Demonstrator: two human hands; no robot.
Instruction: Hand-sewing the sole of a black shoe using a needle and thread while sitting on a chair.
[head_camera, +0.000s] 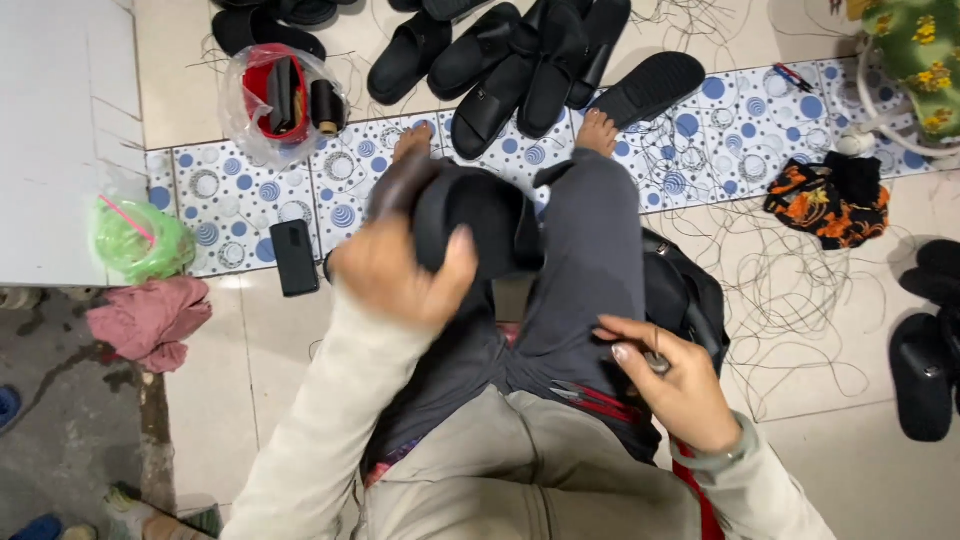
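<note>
Black and rubbery, the slide sandal sits over your left knee, gripped by your left hand, whose thumb presses on its upper and whose fingers wrap round the near edge. Your right hand rests above your right thigh, fingers curled and pinched on a small thin tool; what kind of tool it is you cannot tell from here. Just beside that hand, a pair of scissors with red handles lies in your lap.

Your grey trouser legs run out to bare feet on a strip of white floor tiles with blue dots. Beyond your feet lies a pile of black sandals, and more black sandals sit at the right edge. Loose dark thread tangles across the floor to your right, near an orange and black cloth. To your left you have a dark phone on the tiles, a clear bag holding a red tub and thread spools, a green plastic bag, and a pink rag.
</note>
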